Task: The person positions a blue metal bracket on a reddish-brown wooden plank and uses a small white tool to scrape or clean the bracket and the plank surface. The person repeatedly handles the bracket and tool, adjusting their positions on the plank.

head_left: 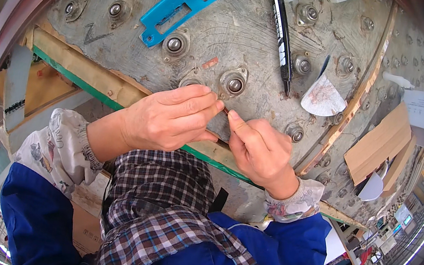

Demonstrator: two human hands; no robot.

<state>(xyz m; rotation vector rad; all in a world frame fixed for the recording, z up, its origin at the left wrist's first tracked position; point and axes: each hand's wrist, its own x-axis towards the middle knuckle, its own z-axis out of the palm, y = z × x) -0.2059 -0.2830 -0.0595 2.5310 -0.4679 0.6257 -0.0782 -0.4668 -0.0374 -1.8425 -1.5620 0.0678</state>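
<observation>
My left hand [167, 117] and my right hand [261, 151] meet just over the near edge of the worktable. Fingertips of both are closed in a pinch, almost touching. A thin, dark brownish sliver [225, 110] shows between them, too small and covered to name. Right beyond the fingers is a metal ball roller [234, 84] set in the table. Farther off to the left lies a bright blue flat plate [193, 6] with rectangular cutouts. A black marker pen [280, 41], capped, lies to the right of it. Beside its tip rests a white curved scrap [324, 97] with reddish-brown stains.
More ball rollers [176, 44] stud the grey, scratched tabletop [139, 69]. A green strip [75, 78] runs along its near edge. Cardboard pieces [380, 141] and a white printed box [421, 117] lie at the right. A curved reddish rail [24, 11] arches over the left.
</observation>
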